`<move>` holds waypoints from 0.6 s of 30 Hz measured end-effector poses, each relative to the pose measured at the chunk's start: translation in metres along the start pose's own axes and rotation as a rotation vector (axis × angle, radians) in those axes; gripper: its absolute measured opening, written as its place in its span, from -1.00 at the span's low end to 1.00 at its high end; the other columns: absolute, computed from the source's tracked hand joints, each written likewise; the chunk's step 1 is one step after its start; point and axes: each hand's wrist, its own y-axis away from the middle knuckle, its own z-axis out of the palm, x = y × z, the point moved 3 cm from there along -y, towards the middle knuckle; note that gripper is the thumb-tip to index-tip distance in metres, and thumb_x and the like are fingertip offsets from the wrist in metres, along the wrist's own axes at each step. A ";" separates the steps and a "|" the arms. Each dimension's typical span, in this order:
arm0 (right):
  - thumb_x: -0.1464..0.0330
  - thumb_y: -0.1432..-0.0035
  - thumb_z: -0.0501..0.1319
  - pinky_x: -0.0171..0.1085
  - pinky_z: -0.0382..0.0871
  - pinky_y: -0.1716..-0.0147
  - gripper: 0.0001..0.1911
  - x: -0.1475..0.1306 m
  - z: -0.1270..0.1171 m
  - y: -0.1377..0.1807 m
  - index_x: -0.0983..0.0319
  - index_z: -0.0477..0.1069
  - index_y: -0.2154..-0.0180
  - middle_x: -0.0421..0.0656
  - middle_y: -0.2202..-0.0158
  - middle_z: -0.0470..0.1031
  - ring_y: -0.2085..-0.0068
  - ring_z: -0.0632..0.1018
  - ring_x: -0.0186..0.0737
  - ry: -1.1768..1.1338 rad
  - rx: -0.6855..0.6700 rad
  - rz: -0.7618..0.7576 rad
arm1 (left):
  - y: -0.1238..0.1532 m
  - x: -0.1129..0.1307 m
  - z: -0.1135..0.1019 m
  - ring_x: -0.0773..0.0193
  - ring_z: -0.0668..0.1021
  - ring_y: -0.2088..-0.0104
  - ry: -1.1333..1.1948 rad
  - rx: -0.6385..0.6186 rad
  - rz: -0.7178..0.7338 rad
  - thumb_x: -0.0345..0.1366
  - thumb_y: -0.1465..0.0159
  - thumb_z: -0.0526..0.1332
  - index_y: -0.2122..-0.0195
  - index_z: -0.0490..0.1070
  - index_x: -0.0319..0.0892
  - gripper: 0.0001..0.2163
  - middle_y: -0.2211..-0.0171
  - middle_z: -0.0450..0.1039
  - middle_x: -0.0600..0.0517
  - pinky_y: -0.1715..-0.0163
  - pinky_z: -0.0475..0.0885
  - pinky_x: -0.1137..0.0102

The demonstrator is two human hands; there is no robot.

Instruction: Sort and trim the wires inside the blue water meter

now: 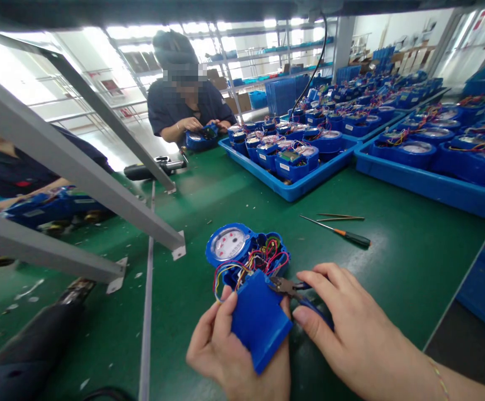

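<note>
My left hand (229, 351) grips a flat blue plastic cover (259, 320), tilted up at the near side of a blue water meter (229, 243). The meter has a round white dial, and its open compartment shows red, yellow, blue and white wires (267, 255). In my right hand (347, 323) are small pliers (286, 286) with dark blue handles. Their jaws touch or lie very close to the cover's right upper edge; whether they pinch anything I cannot tell. Part of the meter is hidden behind the cover and my left hand.
A screwdriver (347, 236) and thin brass-coloured tweezers (343, 216) lie beyond my right hand. Blue trays (292, 192) full of wired meters stand behind. Grey metal struts (142, 211) rise at left, near a black power tool (29, 340). Two people (188, 106) work across the green bench.
</note>
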 end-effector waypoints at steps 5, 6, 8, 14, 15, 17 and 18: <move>0.34 -0.23 0.10 0.07 0.36 -0.09 -0.58 -0.003 0.000 0.000 0.20 0.31 -0.13 -0.02 -0.03 0.31 -0.04 0.39 -0.04 -0.146 -0.200 0.081 | -0.003 0.000 0.002 -0.04 0.39 0.01 -0.037 -0.007 -0.075 -0.13 -0.04 0.44 -0.15 0.29 -0.36 -0.30 -0.01 0.27 -0.27 0.10 0.43 0.15; 0.39 -0.19 0.12 0.06 0.36 -0.10 -0.53 -0.002 0.001 0.001 0.21 0.30 -0.15 -0.02 -0.04 0.30 -0.05 0.39 -0.05 -0.134 -0.210 0.082 | -0.004 0.000 0.002 -0.02 0.40 0.04 -0.045 -0.014 -0.078 -0.13 -0.04 0.44 -0.16 0.28 -0.38 -0.28 0.00 0.25 -0.27 0.12 0.44 0.17; 0.43 -0.14 0.14 0.09 0.35 -0.10 -0.45 0.001 0.001 0.003 0.22 0.26 -0.19 0.00 -0.06 0.29 -0.06 0.37 -0.02 -0.042 -0.148 0.035 | -0.004 0.001 0.001 0.01 0.41 0.05 -0.046 -0.026 -0.065 -0.14 -0.03 0.45 -0.18 0.27 -0.39 -0.26 0.00 0.24 -0.26 0.13 0.45 0.19; 0.31 -0.28 0.11 0.19 0.45 0.09 -0.45 0.002 -0.003 0.009 0.25 0.18 -0.27 0.10 -0.07 0.28 -0.04 0.36 0.12 0.285 0.080 -0.206 | -0.002 0.000 0.000 -0.04 0.40 -0.03 0.009 -0.003 -0.008 -0.14 -0.03 0.46 -0.12 0.31 -0.30 -0.33 -0.04 0.24 -0.25 0.05 0.40 0.15; 0.31 -0.28 0.11 0.17 0.47 0.11 -0.46 0.001 -0.003 0.009 0.28 0.19 -0.26 0.11 -0.05 0.29 -0.02 0.37 0.12 0.303 0.086 -0.226 | -0.002 0.000 0.000 -0.05 0.40 -0.03 0.008 -0.002 -0.007 -0.14 -0.03 0.46 -0.11 0.31 -0.31 -0.33 -0.04 0.24 -0.26 0.05 0.39 0.15; 0.32 -0.27 0.11 0.16 0.49 0.14 -0.46 -0.002 -0.005 0.009 0.34 0.21 -0.24 0.14 -0.03 0.31 0.01 0.39 0.12 0.335 0.111 -0.253 | -0.001 0.000 0.001 -0.06 0.39 -0.04 -0.008 -0.012 -0.017 -0.14 -0.03 0.46 -0.10 0.31 -0.32 -0.33 -0.04 0.24 -0.27 0.04 0.39 0.14; 0.32 -0.27 0.11 0.15 0.50 0.16 -0.46 -0.004 -0.005 0.008 0.36 0.23 -0.24 0.15 -0.02 0.32 0.01 0.39 0.12 0.352 0.129 -0.262 | -0.001 0.000 0.001 -0.07 0.39 -0.04 -0.016 -0.021 -0.021 -0.14 -0.03 0.47 -0.10 0.30 -0.33 -0.33 -0.04 0.24 -0.28 0.04 0.39 0.14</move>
